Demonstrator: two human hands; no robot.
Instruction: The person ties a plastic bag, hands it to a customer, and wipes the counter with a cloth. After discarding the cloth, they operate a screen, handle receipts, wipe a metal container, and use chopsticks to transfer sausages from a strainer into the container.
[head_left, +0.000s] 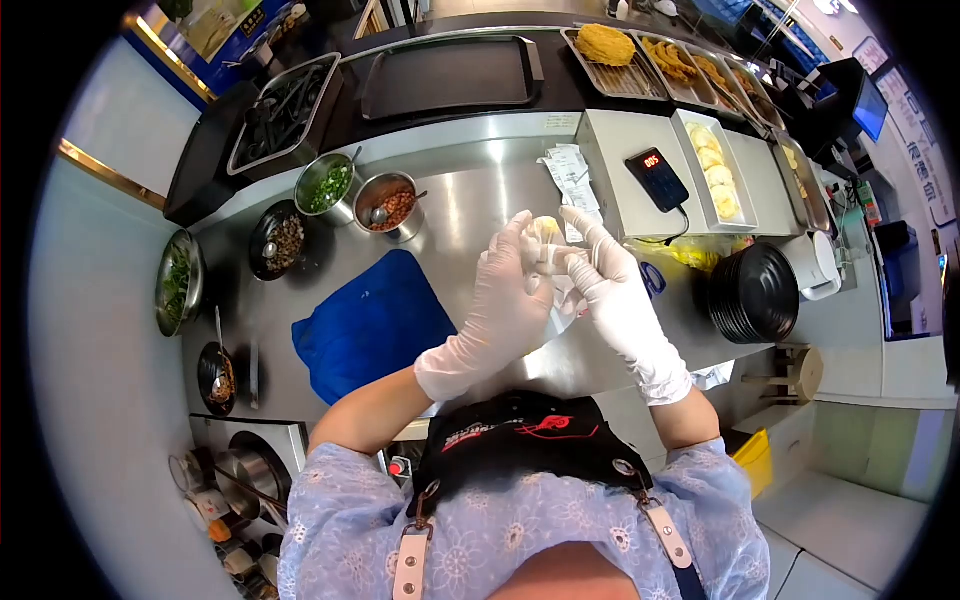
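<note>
Both my hands wear white gloves and meet over the steel counter [470, 180]. Between their fingertips is a small pale yellow thing [546, 228], mostly hidden by the fingers; I cannot make out its kind. My left hand [505, 300] has its fingers bent around it from the left. My right hand [615, 285] pinches from the right, with the index finger pointing up. Some thin whitish material shows below and between the hands. A blue cloth [375, 322] lies folded to the left, and printed paper slips [570, 175] lie just beyond the fingertips.
Pots of chopped green onion [326, 186] and reddish diced filling [391, 206] stand at the back left, near a dark bowl [277, 240]. A digital timer [657, 180] and a tray of pale dough pieces [716, 172] sit right. Black plates [755, 293] are stacked at the right edge.
</note>
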